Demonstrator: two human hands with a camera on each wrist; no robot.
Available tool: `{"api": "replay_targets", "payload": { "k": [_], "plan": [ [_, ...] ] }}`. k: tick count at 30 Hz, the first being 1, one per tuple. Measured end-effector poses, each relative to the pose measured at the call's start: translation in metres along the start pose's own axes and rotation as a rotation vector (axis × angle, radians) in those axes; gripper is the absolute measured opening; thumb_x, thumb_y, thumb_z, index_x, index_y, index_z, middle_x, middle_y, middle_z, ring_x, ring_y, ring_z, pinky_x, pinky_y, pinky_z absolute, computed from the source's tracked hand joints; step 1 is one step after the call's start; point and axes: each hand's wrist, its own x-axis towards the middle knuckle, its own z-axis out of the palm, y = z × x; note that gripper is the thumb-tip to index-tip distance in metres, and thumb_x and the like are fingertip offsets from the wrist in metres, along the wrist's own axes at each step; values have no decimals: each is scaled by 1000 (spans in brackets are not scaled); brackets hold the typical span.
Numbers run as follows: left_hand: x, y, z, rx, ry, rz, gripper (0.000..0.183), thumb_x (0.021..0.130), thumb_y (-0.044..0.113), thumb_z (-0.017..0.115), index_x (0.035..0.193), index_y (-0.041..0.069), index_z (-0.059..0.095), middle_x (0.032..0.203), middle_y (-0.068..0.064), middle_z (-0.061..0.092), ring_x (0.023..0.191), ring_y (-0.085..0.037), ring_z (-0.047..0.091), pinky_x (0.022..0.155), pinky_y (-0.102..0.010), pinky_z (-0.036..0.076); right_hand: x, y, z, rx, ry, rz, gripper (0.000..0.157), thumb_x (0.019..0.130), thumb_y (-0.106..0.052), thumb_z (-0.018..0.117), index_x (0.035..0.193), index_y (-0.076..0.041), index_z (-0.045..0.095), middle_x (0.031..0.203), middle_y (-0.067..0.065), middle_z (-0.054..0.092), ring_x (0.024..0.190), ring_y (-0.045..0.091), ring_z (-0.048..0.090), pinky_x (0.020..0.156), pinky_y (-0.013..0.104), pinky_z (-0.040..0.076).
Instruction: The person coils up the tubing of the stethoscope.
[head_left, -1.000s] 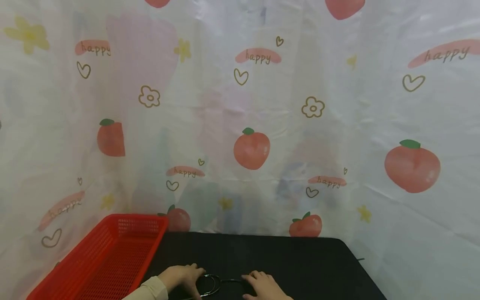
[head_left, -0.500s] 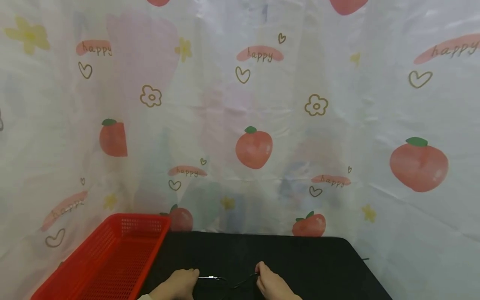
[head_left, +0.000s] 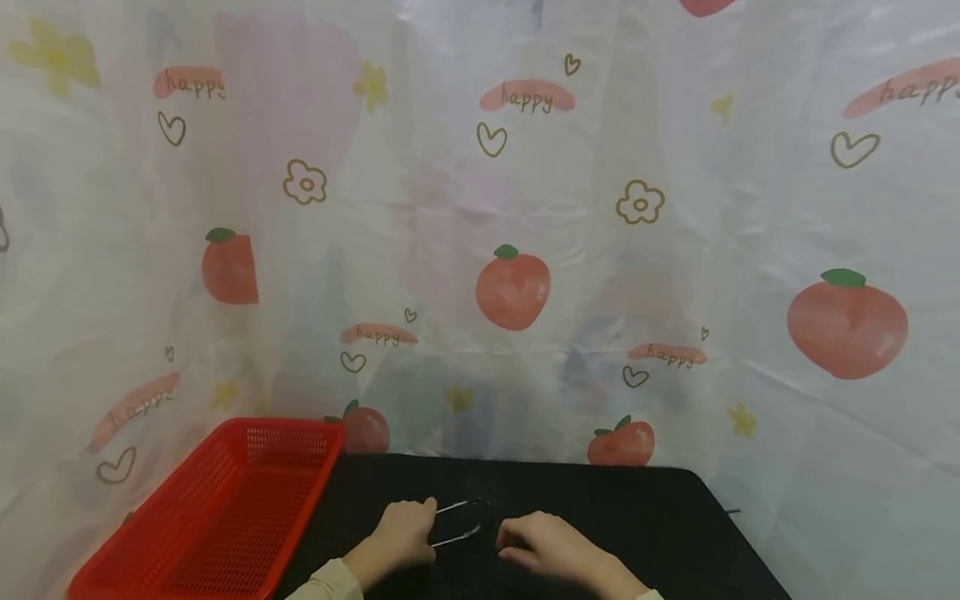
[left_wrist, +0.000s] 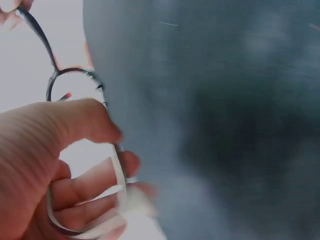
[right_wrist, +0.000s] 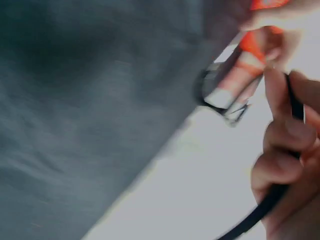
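A stethoscope (head_left: 456, 538) with bright metal ear tubes and black tubing spans the space between my hands over the black table (head_left: 645, 517). My left hand (head_left: 401, 533) grips the ear tubes, whose metal arms stick out to the right of the thumb. In the left wrist view the black tube (left_wrist: 42, 37) forks into two branches that run behind the thumb. My right hand (head_left: 558, 542) has its fingers curled round the tubing; in the right wrist view the black tube (right_wrist: 260, 207) passes through the fingers and hangs below them.
A red plastic basket (head_left: 311, 504) with slotted walls stands at the left, beside the table. Behind the table and along both sides hangs a pale curtain (head_left: 450, 275) printed with peaches and hearts.
Both hands reached to the stethoscope with spread fingers, then gripped it. The left hand has moved right and away from me, and the metal arms now show apart. The right hand has turned.
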Motion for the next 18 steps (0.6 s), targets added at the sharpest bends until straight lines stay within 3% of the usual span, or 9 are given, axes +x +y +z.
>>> {"api": "replay_targets", "payload": {
  "k": [5,9,11,13,16,18],
  "plan": [
    [13,37,-51,148,54,195,35,76,26,87,82,19,53,59,8,51,48,-12,50,44,-30,39,12,-33,-61,17,-153,-163,20,108,-31,56,101,-21,72,81,-14,67,67,-9,57,63,16,50],
    [12,73,-107,164,49,343,32,84,33,85,84,23,55,59,14,49,46,-2,42,43,-23,33,24,-45,-108,200,-218,-225,24,110,-24,52,101,-14,71,80,0,66,64,3,55,64,21,50],
    [9,87,-135,131,72,380,30,88,36,82,84,24,55,60,16,47,46,0,38,44,-20,30,27,-44,-125,329,-191,-252,24,111,-17,49,103,-8,70,83,9,65,66,13,54,66,25,50],
    [6,95,-160,81,121,388,32,91,37,80,81,23,53,59,15,45,45,0,34,44,-20,27,28,-41,-136,453,-111,-302,25,111,-11,46,104,-4,69,81,11,60,65,19,51,63,28,48],
    [2,101,-188,-28,211,382,35,92,36,79,78,22,50,59,14,46,47,2,34,47,-18,25,25,-35,-143,615,44,-352,27,112,-16,44,106,-9,69,81,-1,59,64,16,46,62,29,42],
    [0,103,-197,-91,268,387,36,91,35,80,77,21,49,61,13,50,48,3,36,48,-17,24,22,-38,-144,680,122,-404,27,113,-21,44,108,-16,70,83,-9,57,61,15,41,57,31,36]
  ]
}}
